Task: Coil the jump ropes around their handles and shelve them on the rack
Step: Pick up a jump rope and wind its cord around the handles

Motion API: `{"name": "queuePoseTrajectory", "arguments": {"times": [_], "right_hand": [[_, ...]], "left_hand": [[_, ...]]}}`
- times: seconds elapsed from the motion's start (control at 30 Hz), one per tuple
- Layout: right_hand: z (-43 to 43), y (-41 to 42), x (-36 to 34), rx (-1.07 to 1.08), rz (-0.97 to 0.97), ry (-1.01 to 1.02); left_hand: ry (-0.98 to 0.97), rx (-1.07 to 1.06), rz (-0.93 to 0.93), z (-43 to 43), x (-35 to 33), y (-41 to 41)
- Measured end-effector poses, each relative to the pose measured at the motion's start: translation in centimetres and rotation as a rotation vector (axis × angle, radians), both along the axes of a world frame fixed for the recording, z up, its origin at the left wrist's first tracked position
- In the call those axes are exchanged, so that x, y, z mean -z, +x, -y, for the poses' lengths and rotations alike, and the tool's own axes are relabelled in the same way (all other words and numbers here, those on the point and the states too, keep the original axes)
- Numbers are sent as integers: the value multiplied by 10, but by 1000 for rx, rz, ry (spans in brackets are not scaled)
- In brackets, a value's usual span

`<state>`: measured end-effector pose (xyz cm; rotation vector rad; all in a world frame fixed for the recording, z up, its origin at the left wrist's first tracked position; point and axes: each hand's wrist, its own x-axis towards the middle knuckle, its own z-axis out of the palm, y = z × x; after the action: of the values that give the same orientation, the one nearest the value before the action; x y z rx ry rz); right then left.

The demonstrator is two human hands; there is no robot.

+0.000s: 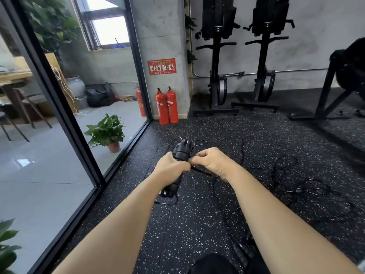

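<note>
My left hand grips a pair of black jump-rope handles held together, their ends pointing up and away from me. My right hand pinches the thin black rope right beside the handles. The rope trails down from my hands to the floor. A second black rope lies in loose tangled loops on the speckled floor to the right. Another black handle lies on the floor near my right forearm. No rack for the ropes can be made out.
A glass wall with a black frame runs along the left. Two red fire extinguishers stand by a concrete pillar ahead. Black exercise machines stand against the back wall. A potted plant sits behind the glass.
</note>
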<state>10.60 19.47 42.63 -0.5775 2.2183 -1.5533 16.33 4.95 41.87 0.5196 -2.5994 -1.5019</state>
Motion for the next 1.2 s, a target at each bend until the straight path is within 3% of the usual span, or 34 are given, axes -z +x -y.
{"name": "queuePoseTrajectory", "arguments": {"times": [0.13, 0.2, 0.27, 0.37, 0.43, 0.53, 0.67, 0.73, 0.8, 0.93, 1.2], "right_hand": [[4, 4, -3, 4, -2, 89], [5, 6, -2, 58, 99, 2], [0, 8, -6, 98, 284, -258], [-9, 4, -21, 117, 587, -857], [-8, 2, -28, 113, 648, -1007], [-2, -1, -29, 127, 619, -918], [-2, -1, -32, 45, 633, -394], [-3, -1, -34, -101, 661, -289], [-5, -1, -38, -156, 595, -390], [-8, 2, -59, -92, 574, -840], [-4, -5, -64, 304, 235, -558]], "left_hand": [[44, 12, 18, -5, 6, 3], [130, -24, 31, -5, 8, 4], [200, -111, 67, 1, 11, 5], [233, -205, 117, 13, 18, 9], [236, -218, 128, 12, 22, 9], [202, -238, 107, 10, 23, 6], [74, -268, 98, 14, 26, 4], [57, -278, 98, 14, 30, 5], [104, -298, 116, 14, 35, 7], [210, -329, 148, 18, 39, 10], [206, -381, 84, 28, 25, 8]]}}
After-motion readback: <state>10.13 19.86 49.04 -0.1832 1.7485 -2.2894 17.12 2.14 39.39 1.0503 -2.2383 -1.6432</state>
